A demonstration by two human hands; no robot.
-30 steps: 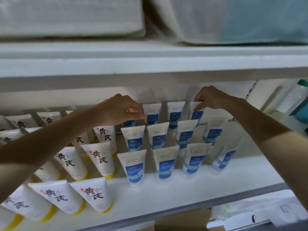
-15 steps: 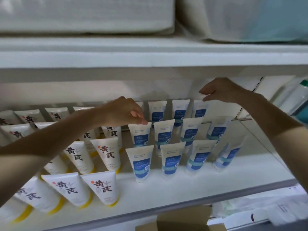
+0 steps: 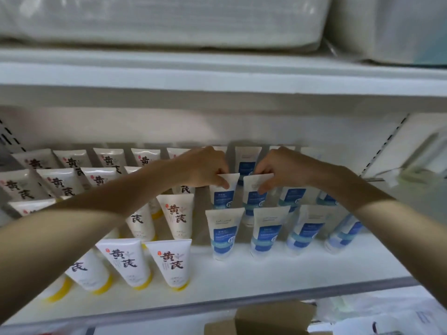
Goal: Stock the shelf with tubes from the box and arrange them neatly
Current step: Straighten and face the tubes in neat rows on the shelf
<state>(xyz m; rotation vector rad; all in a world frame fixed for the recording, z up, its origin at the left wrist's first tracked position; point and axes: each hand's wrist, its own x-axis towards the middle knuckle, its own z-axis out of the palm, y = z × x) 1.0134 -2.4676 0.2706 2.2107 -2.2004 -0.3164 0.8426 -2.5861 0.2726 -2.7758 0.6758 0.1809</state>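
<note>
Blue-labelled white tubes stand in rows on the right half of the white shelf [image 3: 266, 274]. My left hand [image 3: 205, 169] pinches the crimped top of one middle-row blue tube [image 3: 223, 194]. My right hand [image 3: 278, 169] pinches the top of the blue tube beside it [image 3: 254, 197]. In front of them stands a front row of blue tubes [image 3: 223, 232]. White tubes with black characters and yellow caps [image 3: 170, 262] fill the left half; my left forearm hides some of them.
An upper shelf board [image 3: 217, 78] hangs close above, holding wrapped white packs [image 3: 157, 20]. A brown cardboard box [image 3: 268, 317] sits below the shelf's front edge. Bare shelf lies in front of the blue tubes. A bottle-like object [image 3: 425, 155] stands at far right.
My right hand came down and left from the back row onto a middle-row tube. My left hand shifted right onto the tube beside it. The camera moved, so the shelf appears shifted.
</note>
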